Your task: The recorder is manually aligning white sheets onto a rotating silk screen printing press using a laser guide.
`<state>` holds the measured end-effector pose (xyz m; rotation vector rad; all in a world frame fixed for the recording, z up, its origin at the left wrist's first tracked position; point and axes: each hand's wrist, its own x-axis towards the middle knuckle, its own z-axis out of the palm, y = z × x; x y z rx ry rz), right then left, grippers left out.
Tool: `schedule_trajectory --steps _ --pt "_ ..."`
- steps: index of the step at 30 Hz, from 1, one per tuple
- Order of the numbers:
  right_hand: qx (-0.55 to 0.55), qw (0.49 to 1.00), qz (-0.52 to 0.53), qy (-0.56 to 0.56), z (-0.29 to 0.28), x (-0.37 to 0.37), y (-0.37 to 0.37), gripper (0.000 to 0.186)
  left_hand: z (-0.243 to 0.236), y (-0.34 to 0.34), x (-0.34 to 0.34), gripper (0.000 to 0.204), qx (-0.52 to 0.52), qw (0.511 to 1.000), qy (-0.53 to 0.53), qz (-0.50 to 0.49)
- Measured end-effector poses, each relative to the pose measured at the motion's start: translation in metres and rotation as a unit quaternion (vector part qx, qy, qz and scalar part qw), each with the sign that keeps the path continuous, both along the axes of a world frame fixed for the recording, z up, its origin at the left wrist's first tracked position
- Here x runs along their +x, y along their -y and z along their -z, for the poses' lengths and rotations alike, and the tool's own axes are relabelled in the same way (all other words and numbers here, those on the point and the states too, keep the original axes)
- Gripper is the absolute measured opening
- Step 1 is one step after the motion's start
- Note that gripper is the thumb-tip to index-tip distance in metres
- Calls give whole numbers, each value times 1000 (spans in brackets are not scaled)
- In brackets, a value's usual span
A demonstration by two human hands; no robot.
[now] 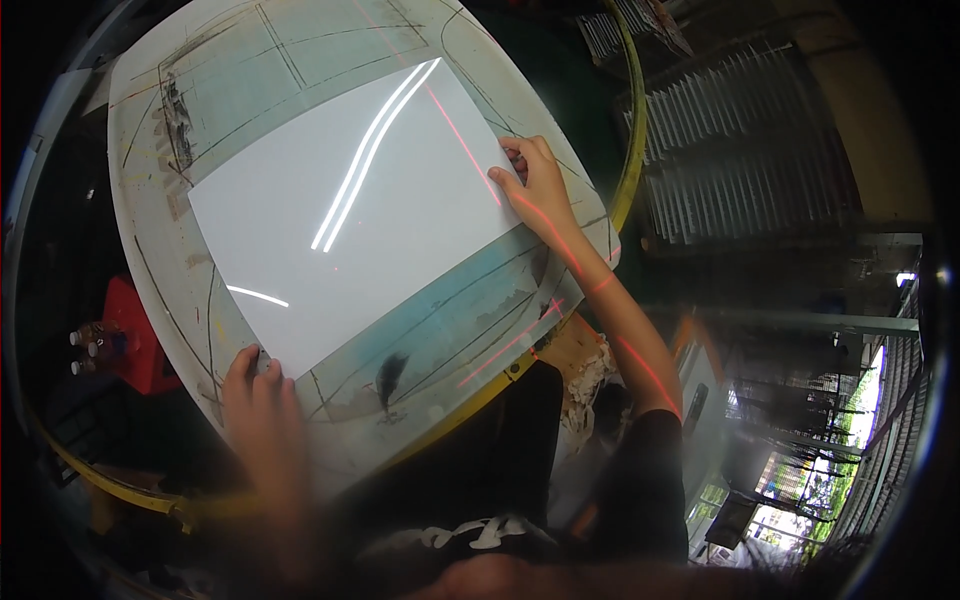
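A glossy white rectangular panel (pixel 380 210) lies at a slant on a worn, marked work table (pixel 470 295), with bright streaks of light reflected in its surface. My right hand (pixel 537 185) pinches the panel's right edge, thumb on the top face and the other fingers curled at the rim. At the near left corner of the panel, my left hand (pixel 262 405) rests with fingers apart; its fingertips are close to or touching the corner, and whether they press on it I cannot tell. A thin red light line runs over the panel and others fall on my right forearm.
A yellow rail (pixel 632 120) curves around the table. To the left stands a red stool or crate (pixel 140 340) with several small bottles (pixel 85 350) beside it. Stacked thin sheets (pixel 735 145) sit at the far right. Wood-coloured scraps (pixel 585 385) lie near my right elbow.
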<state>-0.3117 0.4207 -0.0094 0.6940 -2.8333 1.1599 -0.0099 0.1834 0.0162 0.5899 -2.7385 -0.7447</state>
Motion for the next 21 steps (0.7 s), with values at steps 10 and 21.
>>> schedule_trajectory --steps 10,21 --pt "27 996 5 -81 7 -2 -5 41 3 3 -2 18 -45 999 -10 24" --pt "180 961 -81 -196 55 -23 63 36 7 15 12 26 -176 980 4 90"
